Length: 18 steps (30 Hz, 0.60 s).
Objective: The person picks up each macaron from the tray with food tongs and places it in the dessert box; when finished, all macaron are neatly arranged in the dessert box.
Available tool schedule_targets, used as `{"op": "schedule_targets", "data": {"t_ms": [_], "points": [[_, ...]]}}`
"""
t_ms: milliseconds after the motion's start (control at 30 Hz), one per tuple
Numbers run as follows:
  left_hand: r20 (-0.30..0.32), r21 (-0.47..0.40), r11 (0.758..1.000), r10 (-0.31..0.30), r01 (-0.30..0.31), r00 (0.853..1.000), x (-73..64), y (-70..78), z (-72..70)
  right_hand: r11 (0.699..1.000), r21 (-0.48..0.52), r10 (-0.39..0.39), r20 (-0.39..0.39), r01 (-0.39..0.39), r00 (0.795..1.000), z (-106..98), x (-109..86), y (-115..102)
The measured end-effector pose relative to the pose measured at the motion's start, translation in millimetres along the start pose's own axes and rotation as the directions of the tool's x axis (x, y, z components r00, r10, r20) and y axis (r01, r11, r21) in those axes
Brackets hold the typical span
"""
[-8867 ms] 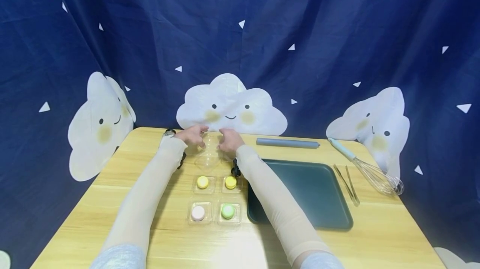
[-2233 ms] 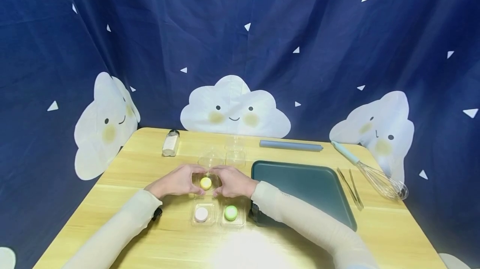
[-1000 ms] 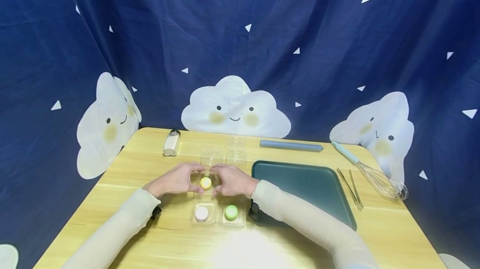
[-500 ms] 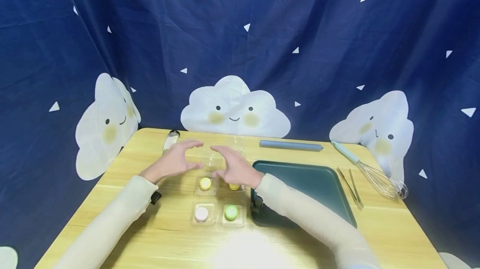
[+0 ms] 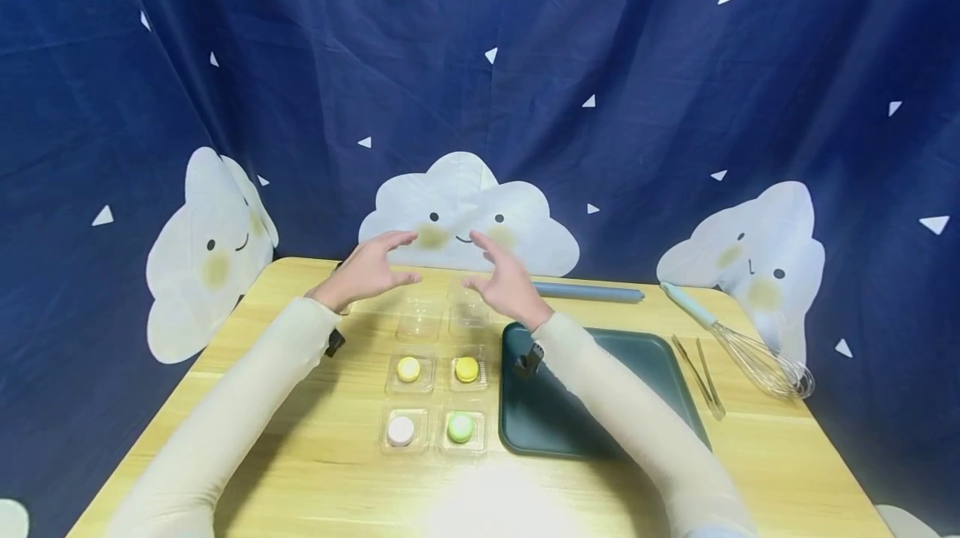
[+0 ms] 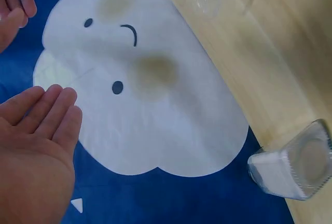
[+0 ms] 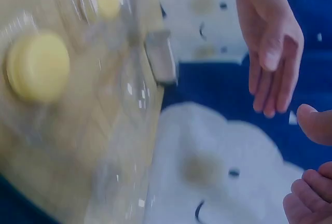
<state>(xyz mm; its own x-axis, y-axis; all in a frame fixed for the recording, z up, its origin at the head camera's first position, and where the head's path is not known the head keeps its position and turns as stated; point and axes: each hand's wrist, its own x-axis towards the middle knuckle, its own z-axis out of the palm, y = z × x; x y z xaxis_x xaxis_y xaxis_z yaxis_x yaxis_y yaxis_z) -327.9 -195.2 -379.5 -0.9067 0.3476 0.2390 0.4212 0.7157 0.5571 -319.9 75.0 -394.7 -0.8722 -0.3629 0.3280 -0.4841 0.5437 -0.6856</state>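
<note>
My left hand (image 5: 367, 273) and right hand (image 5: 512, 286) hover above the table's back edge, palms facing each other, fingers spread and holding nothing. In the left wrist view my left hand (image 6: 39, 151) shows relaxed fingers. Below the hands lie clear plastic shells (image 5: 418, 318). Nearer me, several macarons sit in clear plastic trays: a yellow macaron (image 5: 408, 369) at left, another yellow macaron (image 5: 467, 369) beside it, a pale pink macaron (image 5: 401, 430) and a green macaron (image 5: 461, 427) in front. The right wrist view shows a yellow macaron (image 7: 44, 67) up close.
A dark green baking tray (image 5: 585, 430) lies right of the macarons, partly under my right forearm. Behind it is a grey-blue rod (image 5: 588, 292). Tongs (image 5: 705, 384) and a whisk (image 5: 750, 355) lie farther right. A clear jar (image 6: 290, 167) stands at the back left.
Earlier both hands reached to the shells at the back, then closed around the left yellow macaron's tray. Since then they have let go, risen and moved toward the back, spreading apart.
</note>
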Motion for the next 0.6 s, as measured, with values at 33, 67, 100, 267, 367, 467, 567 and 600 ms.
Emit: {"op": "schedule_targets", "data": {"t_ms": [33, 67, 100, 267, 367, 467, 567, 600], "points": [[0.007, 0.004, 1.0, -0.011, 0.011, 1.0, 5.9, -1.0, 0.8, 1.0, 0.019, 0.019, -0.008, -0.019, 1.0, -2, 3.0, 5], [0.016, 0.008, 1.0, -0.022, 0.022, 1.0, 11.5, -2.2, 1.8, 0.999, 0.03, 0.037, -0.015, -0.036, 0.999, -4, 6.2, 11], [0.025, 0.01, 0.999, -0.036, 0.036, 0.999, 16.9, -3.2, 2.8, 0.998, 0.047, 0.05, -0.02, -0.049, 0.999, -6, 9.2, 18], [0.088, 0.038, 0.997, -0.076, 0.073, 0.993, 42.1, -9.5, 11.6, 0.99, 0.059, 0.131, -0.025, -0.13, 0.991, -8, 18.9, 46], [0.134, 0.071, 0.995, -0.076, 0.067, 0.988, 54.3, -11.8, 17.7, 0.98, 0.053, 0.189, 0.003, -0.189, 0.982, -6, 21.4, 60], [0.172, 0.1, 0.994, -0.071, 0.054, 0.982, 63.7, -12.8, 24.0, 0.973, 0.02, 0.23, 0.049, -0.231, 0.972, -3, 23.4, 70], [0.204, 0.127, 0.991, -0.075, 0.05, 0.976, 70.8, -12.8, 32.7, 0.969, -0.047, 0.246, 0.106, -0.243, 0.963, 1, 25.3, 78], [0.218, 0.131, 0.99, -0.08, 0.052, 0.973, 72.5, -12.4, 35.8, 0.968, -0.069, 0.247, 0.122, -0.24, 0.961, 3, 25.8, 80]]}}
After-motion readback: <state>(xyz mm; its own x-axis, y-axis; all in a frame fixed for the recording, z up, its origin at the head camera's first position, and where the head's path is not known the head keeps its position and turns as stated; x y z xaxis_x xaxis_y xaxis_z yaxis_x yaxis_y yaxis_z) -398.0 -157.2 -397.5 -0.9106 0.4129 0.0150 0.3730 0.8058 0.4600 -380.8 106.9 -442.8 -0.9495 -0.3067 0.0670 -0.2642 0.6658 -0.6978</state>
